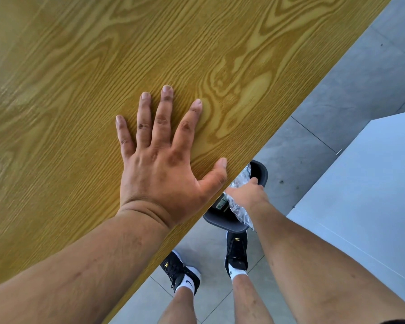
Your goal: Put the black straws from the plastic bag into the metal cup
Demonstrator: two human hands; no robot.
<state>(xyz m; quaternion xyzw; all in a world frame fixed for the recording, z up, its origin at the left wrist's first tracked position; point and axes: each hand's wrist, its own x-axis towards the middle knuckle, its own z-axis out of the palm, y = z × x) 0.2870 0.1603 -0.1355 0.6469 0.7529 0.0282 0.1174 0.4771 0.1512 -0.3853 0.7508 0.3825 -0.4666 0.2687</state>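
My left hand (pixel 164 157) lies flat on the wooden table (pixel 80 78) with its fingers spread, thumb at the table's edge, holding nothing. My right hand (pixel 247 195) reaches down past the table edge and grips a crumpled clear plastic bag (pixel 240 210) over a dark bin (pixel 261 171) on the floor. A green-labelled item (pixel 221 202) shows inside the bin. No black straws and no metal cup are in view.
The table edge runs diagonally from the upper right to the bottom middle. Below it lies grey tiled floor (pixel 337 101) and my two feet in black shoes (pixel 236 251). A white surface (pixel 372 183) stands at the right.
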